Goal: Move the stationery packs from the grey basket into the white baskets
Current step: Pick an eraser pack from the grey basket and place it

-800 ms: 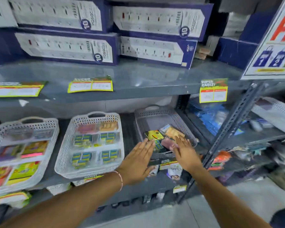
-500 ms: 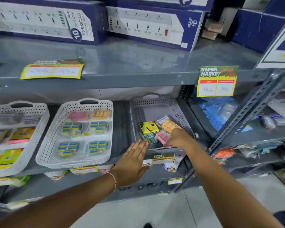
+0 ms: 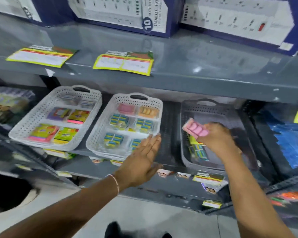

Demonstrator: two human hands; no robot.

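Right hand (image 3: 217, 138) grips pink pack (image 3: 195, 129) above grey basket (image 3: 213, 109); left hand (image 3: 141, 157), fingers open, overlaps white basket (image 3: 100, 140) corner.

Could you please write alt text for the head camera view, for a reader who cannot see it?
The right hand lifts a pink eraser pack above the grey basket on a shop shelf. The open left hand hovers by the nearer white basket, which holds sorted stationery packs.
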